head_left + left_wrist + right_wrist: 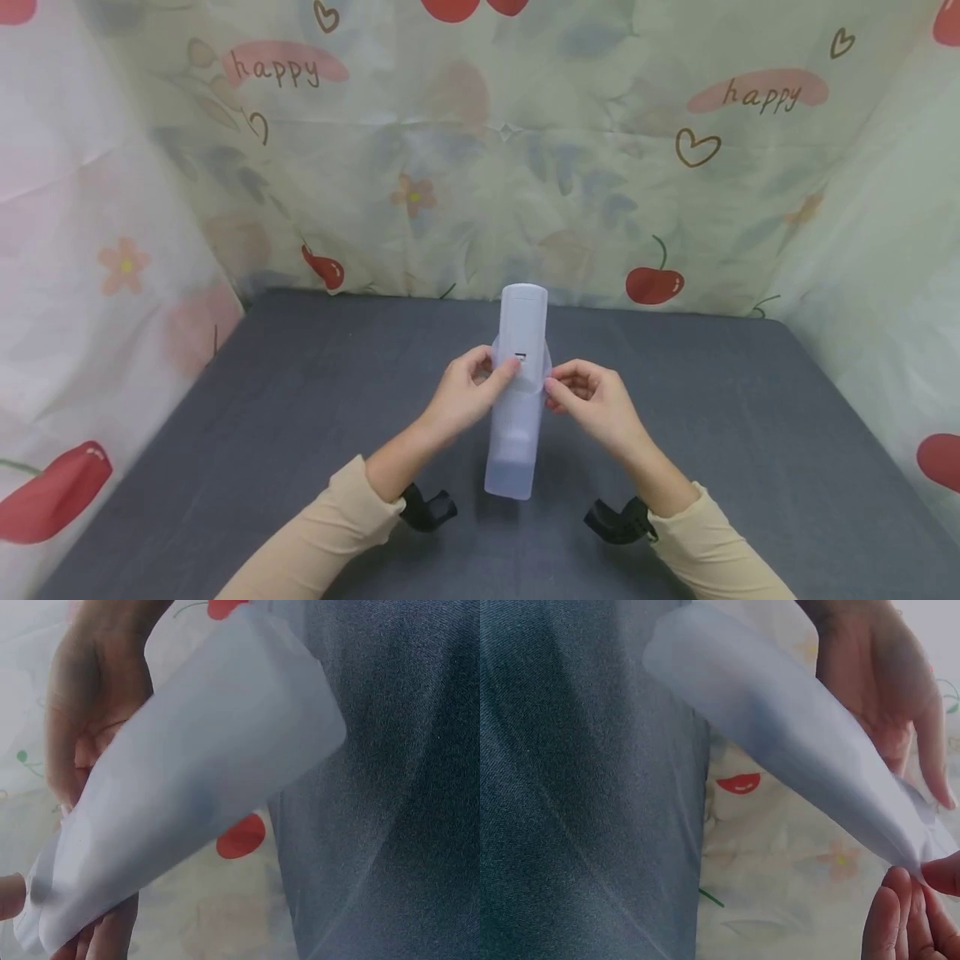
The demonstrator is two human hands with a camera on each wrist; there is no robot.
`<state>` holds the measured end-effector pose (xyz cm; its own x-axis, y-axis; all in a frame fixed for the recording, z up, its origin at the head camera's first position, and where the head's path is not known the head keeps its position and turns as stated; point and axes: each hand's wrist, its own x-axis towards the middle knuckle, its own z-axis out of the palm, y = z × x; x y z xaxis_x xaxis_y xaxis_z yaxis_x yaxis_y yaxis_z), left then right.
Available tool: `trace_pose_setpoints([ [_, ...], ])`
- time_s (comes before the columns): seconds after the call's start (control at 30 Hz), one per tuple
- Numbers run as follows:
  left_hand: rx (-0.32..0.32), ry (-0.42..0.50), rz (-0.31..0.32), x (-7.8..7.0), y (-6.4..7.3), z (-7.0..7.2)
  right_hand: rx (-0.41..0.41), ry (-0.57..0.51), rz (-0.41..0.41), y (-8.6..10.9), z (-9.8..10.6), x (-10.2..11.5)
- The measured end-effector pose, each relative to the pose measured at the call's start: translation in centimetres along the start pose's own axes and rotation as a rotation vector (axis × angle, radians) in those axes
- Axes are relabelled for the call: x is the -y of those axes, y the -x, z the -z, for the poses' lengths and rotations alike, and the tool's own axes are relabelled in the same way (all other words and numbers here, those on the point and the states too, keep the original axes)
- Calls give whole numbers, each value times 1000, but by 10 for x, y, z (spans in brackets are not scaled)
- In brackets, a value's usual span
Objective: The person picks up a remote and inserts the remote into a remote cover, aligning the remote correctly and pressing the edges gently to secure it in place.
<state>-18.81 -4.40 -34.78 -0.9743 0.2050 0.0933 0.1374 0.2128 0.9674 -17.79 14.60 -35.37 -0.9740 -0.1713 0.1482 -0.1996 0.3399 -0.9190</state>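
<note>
A long white device [523,325] with a small dark port stands nearly upright in front of me, above the dark tabletop. Its lower part is covered by a frosted, translucent plastic sleeve [512,450] that hangs past it and looks smooth and pale in the left wrist view. My left hand [468,392] grips the device from the left, thumb on the front beside the port and fingers behind. From the right, my right hand [596,400] pinches the sleeve's thin edge between thumb and fingertips, as the right wrist view shows. A rounded part behind the device is mostly hidden.
Beneath both hands lies a dark grey tabletop [300,400]. Fabric curtains [517,208] printed with cherries and flowers enclose the back and both sides. Black curved wrist mounts [429,508] stick out from the cream sleeves.
</note>
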Motion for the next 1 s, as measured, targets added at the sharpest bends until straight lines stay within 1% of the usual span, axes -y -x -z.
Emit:
trace_pose_setpoints([
  [0.1,-21,20,12,1,-1,0,-9,12,18,1,-2,2],
  [0.17,-22,37,15,2,-2,0,-20,18,25,2,-3,4],
  [0.23,-13,52,0,2,-2,0,-39,23,40,2,-5,4],
  [0.43,59,51,-55,-2,-3,2,-108,12,87,1,-8,5],
  [0.57,108,43,-54,-4,-3,3,-149,13,101,1,-9,8],
  [0.73,142,12,-58,-6,-2,4,-200,18,90,2,-10,12],
  [1.0,183,-23,-65,-7,0,6,-253,-18,44,0,-12,16],
])
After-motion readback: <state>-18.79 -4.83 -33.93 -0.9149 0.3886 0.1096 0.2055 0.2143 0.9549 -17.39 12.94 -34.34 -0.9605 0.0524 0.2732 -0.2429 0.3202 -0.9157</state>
